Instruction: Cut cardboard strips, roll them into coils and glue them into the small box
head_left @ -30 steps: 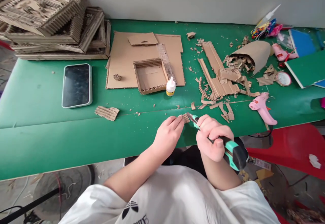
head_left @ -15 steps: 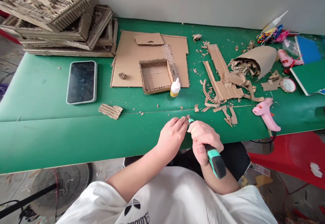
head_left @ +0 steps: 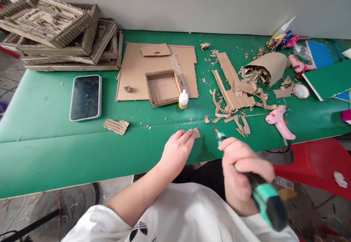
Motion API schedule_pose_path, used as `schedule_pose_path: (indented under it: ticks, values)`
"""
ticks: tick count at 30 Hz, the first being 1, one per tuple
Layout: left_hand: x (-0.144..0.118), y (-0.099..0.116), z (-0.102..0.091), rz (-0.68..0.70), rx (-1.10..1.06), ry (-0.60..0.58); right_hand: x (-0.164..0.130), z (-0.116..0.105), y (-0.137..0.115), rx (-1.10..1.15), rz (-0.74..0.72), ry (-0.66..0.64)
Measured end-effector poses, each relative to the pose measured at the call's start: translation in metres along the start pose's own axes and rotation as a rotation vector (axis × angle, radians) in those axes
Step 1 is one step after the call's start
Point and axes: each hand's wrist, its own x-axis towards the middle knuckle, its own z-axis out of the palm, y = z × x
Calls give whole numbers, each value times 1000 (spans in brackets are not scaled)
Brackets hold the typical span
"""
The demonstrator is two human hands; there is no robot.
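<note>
My left hand [head_left: 177, 148] rests at the table's front, fingertips pinching a small piece of corrugated cardboard [head_left: 196, 132] against the green surface. Raised to the right of it, my right hand [head_left: 244, 169] is wrapped round a black and turquoise utility knife [head_left: 270, 203]. The knife's narrow tip points forward and left, apart from the cardboard piece. Beyond my hands stand a white glue bottle [head_left: 183, 99] and a shallow square cardboard box [head_left: 163, 87]. Both are at the near edge of a flat cardboard sheet [head_left: 131, 66].
Cardboard frames [head_left: 63, 39] are stacked at the back left, near a phone [head_left: 86, 97]. A ridged scrap [head_left: 116, 126] lies in front of it. Torn cardboard strips [head_left: 229, 84], a pink glue gun [head_left: 281, 122] and a paper cone of scraps [head_left: 274, 64] occupy the right.
My right hand has drawn the knife back, up and to the right, off the cardboard piece, which now shows more fully. My left hand still holds it. The view has shifted slightly.
</note>
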Motion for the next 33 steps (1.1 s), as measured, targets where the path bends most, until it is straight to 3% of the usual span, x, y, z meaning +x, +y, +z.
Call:
schedule_pose_path:
  ticks: [4, 6, 9, 12, 14, 22, 29, 33]
  values:
    - [3, -24, -15, -51, 57, -81, 34, -38, 11, -336, 273, 96]
    - [7, -35, -22, -91, 99, -124, 42, -45, 25, -570, 391, -132]
    - [14, -46, -30, -128, 136, -160, 38, -41, 45, -881, 455, -580]
    - [20, -52, -33, -121, 138, -110, 25, -29, 55, -988, 485, -828]
    - [24, -54, -32, -104, 119, -64, 19, -23, 58, -1017, 475, -906]
    - [32, -50, -10, -52, 46, 8, 15, -26, 64, -1024, 356, -920]
    - [28, -55, -3, -37, 51, 53, 21, -22, 64, -999, 360, -917]
    - [29, -56, -3, -66, 12, 46, 31, -36, 66, -856, 361, -776]
